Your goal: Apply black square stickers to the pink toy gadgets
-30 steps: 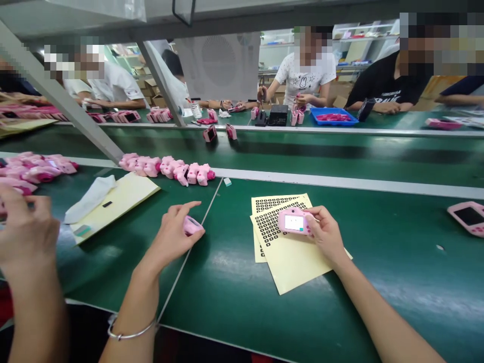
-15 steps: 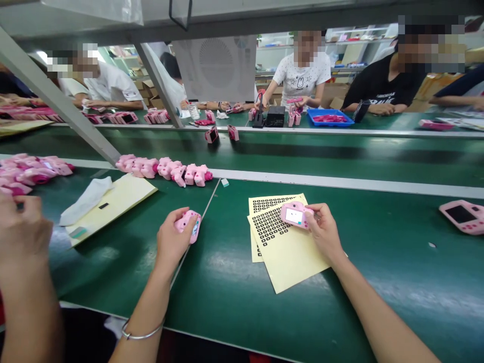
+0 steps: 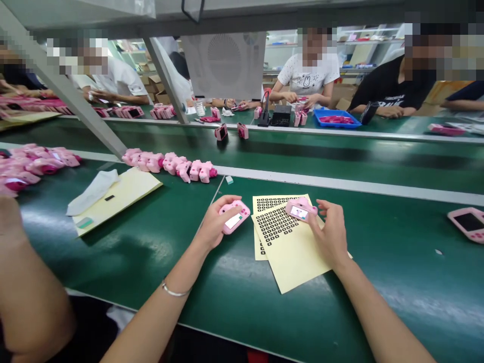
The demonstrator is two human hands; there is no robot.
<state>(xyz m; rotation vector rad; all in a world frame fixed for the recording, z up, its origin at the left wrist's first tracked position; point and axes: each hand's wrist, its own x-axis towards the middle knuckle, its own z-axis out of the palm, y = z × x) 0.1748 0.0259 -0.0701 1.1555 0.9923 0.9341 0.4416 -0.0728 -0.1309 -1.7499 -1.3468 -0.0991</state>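
My left hand (image 3: 217, 224) grips a pink toy camera (image 3: 239, 218), its thumb lying across the back beside the lit screen. A second pink toy camera (image 3: 298, 210), screen also lit, sits on the yellow sticker sheets (image 3: 298, 262). Just right of it is my right hand (image 3: 331, 232), thumb and fingers spread apart, the thumb tip at the camera's lower right corner. Whether that thumb touches the camera, I cannot tell. Rows of small black square stickers cover the upper part of the sheets.
Pink cameras (image 3: 183, 169) line the ledge at left, near another yellow sheet with a white cloth (image 3: 94, 191). A dark-screened pink camera (image 3: 469, 224) lies far right. Another person's arm (image 3: 34, 282) is at the left edge. Co-workers sit across the bench near a blue tray (image 3: 336, 119).
My left hand has moved right with its camera, nearer the sheets, and the camera's back now faces me more. My right hand's fingers have spread from the second camera, which is tilted slightly differently.
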